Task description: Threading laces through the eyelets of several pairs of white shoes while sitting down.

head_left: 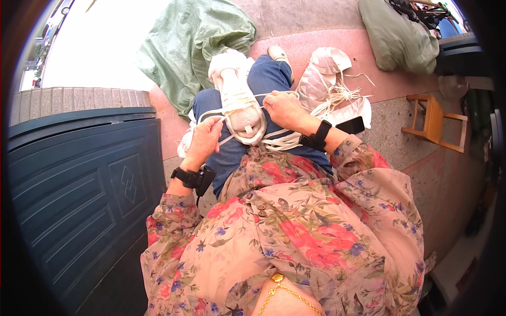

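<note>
I see the white lace-up canvas shoe lying on the lap, resting on the blue denim trouser legs, its long axis running away from the body and slightly leftward, one rounded end nearest the chest and the other pointing out toward the floor. Flat white cords cross around the near end of it and trail off to both sides. The shoe sits between the two hands, a little closer to the right one. My left hand is just beside the shoe's near-left edge, fingers curled and pinching a cord that runs toward the shoe. My right hand rests against the shoe's right flank, fingers closed on a cord stretched taut across the top toward the left; whether the thumb presses the shoe itself I cannot tell. Both wrists carry black bands. Beyond the right hand, on the pinkish paved floor, lies a pale woven bag with a bundle of loose white strings spilling from it. A green plastic sheet is heaped behind the knees, a small yellow wooden stool stands well off to the right, and a dark blue panelled door fills the left.
</note>
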### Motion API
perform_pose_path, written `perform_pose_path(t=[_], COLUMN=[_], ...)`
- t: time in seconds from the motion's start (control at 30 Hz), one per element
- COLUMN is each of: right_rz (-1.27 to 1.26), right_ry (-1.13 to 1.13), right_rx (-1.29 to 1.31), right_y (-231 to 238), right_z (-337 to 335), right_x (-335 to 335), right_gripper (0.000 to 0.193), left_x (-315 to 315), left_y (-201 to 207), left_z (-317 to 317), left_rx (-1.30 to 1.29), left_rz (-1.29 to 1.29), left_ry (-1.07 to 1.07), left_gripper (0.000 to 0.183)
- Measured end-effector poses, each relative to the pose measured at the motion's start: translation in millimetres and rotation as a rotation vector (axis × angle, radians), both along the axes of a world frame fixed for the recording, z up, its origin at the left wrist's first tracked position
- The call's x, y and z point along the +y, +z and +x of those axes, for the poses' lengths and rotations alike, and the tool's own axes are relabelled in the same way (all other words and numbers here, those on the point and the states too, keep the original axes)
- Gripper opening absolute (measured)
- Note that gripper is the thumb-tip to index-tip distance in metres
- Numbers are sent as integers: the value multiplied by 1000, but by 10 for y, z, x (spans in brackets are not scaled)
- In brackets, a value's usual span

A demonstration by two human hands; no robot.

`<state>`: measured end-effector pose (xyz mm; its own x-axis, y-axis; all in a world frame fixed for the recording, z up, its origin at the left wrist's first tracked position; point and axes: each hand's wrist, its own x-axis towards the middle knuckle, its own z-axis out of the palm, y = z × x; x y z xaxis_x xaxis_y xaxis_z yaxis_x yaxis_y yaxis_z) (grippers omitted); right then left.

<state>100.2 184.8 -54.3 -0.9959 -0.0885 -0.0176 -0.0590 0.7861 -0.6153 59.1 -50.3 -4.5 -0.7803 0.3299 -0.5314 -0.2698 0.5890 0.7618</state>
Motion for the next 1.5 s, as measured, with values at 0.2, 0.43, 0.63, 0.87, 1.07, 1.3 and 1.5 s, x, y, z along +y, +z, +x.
perform_pose_path(t=[0.2, 0.43, 0.63, 0.87, 1.07, 1.3, 1.5], right_rz=[29, 311, 342, 335, 322, 330, 201], right_ry=[-14, 205, 338, 335, 315, 243, 63], right_rx=[6, 160, 180, 146, 205, 199, 278], right_y=[-49, 40, 54, 79, 75, 55, 105], right_z=[-42, -99, -176, -151, -94, -70, 29], right_x=[-9, -151, -125, -154, -163, -202, -224], right_gripper=[18, 11, 11, 21, 20, 10, 13], left_x=[-83, -102, 36, -14, -9, 114, 162], left_y=[-155, -162, -183, -264, -379, -492, -259], left_z=[9, 66, 93, 102, 54, 88, 188], left_rx=[173, 25, 169, 284, 383, 789, 869], left_rz=[12, -7, -55, -51, -69, -274, -400], left_ry=[-8, 194, 182, 146, 83, -128, -164], left_gripper=[24, 22, 22, 19, 17, 20, 22])
